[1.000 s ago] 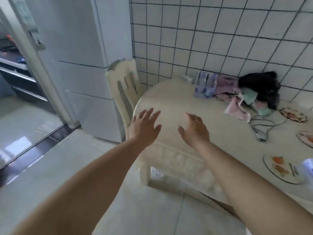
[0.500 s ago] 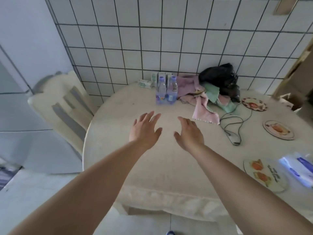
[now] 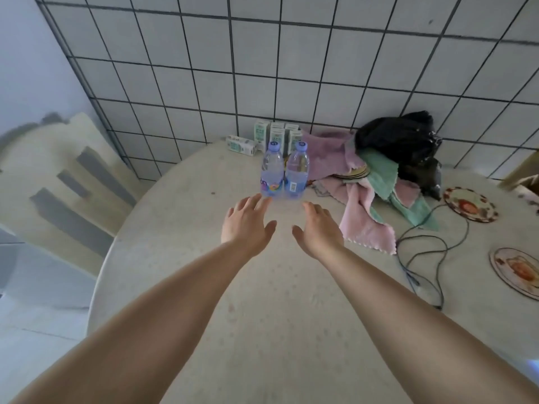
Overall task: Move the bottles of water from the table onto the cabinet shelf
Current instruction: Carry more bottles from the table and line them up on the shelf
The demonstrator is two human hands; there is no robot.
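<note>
Clear plastic, purple-capped: the two water bottles, left bottle and right bottle, stand upright and touching at the far side of the round table, just in front of the small cartons by the tiled wall. Your left hand and right hand reach toward them, fingers spread and empty, not yet touching. No cabinet shelf is in view; judge the task barely begun, both bottles left to move.
</note>
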